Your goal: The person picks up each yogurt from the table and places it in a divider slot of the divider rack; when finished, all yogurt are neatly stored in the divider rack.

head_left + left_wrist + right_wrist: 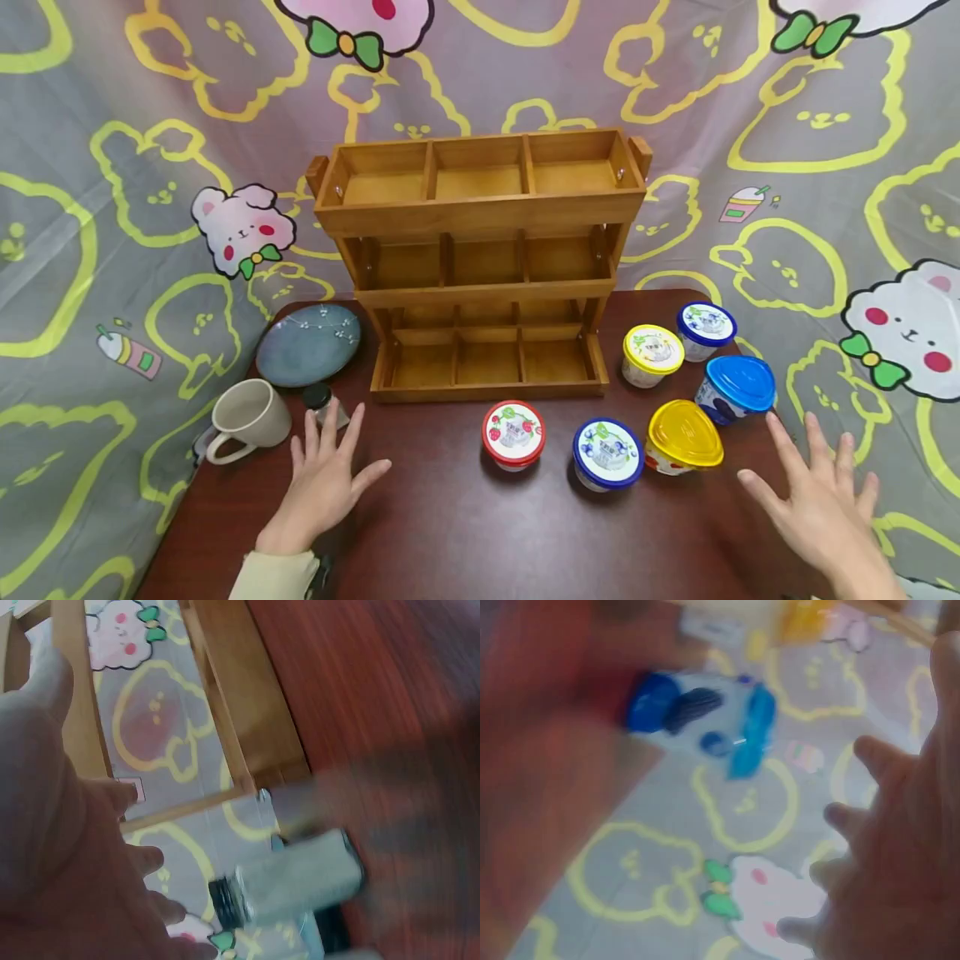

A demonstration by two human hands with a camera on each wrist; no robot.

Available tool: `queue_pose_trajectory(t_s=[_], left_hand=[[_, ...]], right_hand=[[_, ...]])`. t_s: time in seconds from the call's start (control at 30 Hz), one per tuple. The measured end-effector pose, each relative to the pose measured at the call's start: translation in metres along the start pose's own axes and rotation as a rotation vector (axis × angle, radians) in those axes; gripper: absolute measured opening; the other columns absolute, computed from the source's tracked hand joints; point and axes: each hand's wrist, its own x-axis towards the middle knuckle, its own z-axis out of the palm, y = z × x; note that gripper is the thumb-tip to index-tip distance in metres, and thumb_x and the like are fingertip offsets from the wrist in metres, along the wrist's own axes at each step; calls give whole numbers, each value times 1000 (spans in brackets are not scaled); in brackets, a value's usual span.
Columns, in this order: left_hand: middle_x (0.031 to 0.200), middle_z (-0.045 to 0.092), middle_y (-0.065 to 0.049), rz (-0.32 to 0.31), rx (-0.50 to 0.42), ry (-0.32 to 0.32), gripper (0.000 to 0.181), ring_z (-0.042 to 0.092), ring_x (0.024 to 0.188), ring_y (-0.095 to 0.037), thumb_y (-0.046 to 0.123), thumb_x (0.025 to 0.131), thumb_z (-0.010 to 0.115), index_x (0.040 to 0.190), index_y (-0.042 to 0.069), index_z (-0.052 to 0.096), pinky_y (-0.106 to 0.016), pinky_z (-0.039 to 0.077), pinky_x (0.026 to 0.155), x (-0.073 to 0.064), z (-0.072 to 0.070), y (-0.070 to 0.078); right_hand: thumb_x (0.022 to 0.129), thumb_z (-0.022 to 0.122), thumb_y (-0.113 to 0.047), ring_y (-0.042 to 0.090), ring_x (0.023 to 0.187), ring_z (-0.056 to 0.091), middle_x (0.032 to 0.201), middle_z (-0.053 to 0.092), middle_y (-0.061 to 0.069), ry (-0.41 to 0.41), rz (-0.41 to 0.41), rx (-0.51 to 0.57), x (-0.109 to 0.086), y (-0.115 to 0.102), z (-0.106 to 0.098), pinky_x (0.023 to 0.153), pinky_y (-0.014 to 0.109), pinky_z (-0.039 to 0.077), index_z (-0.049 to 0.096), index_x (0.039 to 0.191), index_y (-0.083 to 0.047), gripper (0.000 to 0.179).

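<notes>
My left hand [322, 479] is spread over the table's left side, fingers straight and holding nothing. Just beyond its fingertips stands a small glass jar [296, 881] with a black lid, partly hidden by the fingers in the head view. My right hand [821, 492] spreads its fingers at the right edge, also holding nothing. Nearest to it are a tub with a blue lid [741, 383] and a tub with a yellow lid [684, 435]. A round red-lidded cup [513, 433] and a round blue-lidded cup [607, 454] stand between the hands.
A three-tier wooden rack [480, 212] with compartments stands at the back. Left of it are a blue-grey plate [307, 346] and a beige mug [251, 414]. At the right rear stand a yellow-rimmed cup [652, 354] and another blue-rimmed cup [706, 330]. Patterned cloth [795, 258] surrounds the table.
</notes>
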Motion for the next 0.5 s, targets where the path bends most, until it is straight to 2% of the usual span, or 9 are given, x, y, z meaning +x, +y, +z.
queue_pose_trajectory(t_s=[0.1, 0.17, 0.23, 0.3, 0.4, 0.5], left_hand=[[162, 4, -25, -1, -138, -26, 92, 1, 145, -51, 61, 94, 55, 160, 10, 14, -72, 14, 109, 12, 1, 0], [162, 7, -25, -24, -256, -28, 90, 8, 146, -47, 58, 97, 53, 159, 6, 13, -67, 20, 111, 26, 3, -2], [161, 12, -26, -64, -362, -9, 86, 14, 146, -44, 53, 100, 52, 158, 3, 13, -62, 22, 113, 41, 8, -5], [159, 17, -28, -109, -427, 33, 80, 19, 145, -43, 45, 102, 51, 157, 0, 15, -58, 22, 114, 58, 14, -9], [157, 20, -30, -188, -485, 103, 71, 22, 144, -43, 32, 104, 52, 156, -3, 18, -55, 22, 115, 78, 25, -12], [156, 21, -31, -241, -522, 153, 68, 24, 143, -43, 25, 103, 52, 155, -4, 18, -53, 23, 116, 94, 36, -11]], right_hand=[[91, 61, -58, 55, 140, -18, 158, -4, 32, 133, -68, 53, -5, -22, -11, 102, 76, -15, 10, 160, -14, 96], [88, 70, -51, 51, 145, -5, 159, 9, 29, 267, -160, 143, -10, -42, -16, 108, 72, -4, 23, 158, -13, 92], [85, 77, -42, 46, 146, 13, 157, 24, 25, 383, -262, 243, -15, -67, -19, 117, 58, 10, 36, 154, -10, 86], [82, 83, -31, 41, 141, 29, 153, 36, 20, 454, -364, 338, -18, -94, -17, 118, 39, 22, 46, 149, -9, 79], [76, 87, -17, 33, 131, 44, 148, 45, 13, 433, -462, 451, -23, -137, -6, 109, 12, 26, 50, 146, -12, 79], [74, 89, -12, 27, 128, 47, 147, 47, 8, 330, -508, 517, -25, -175, 17, 107, 10, 27, 46, 149, -16, 86]])
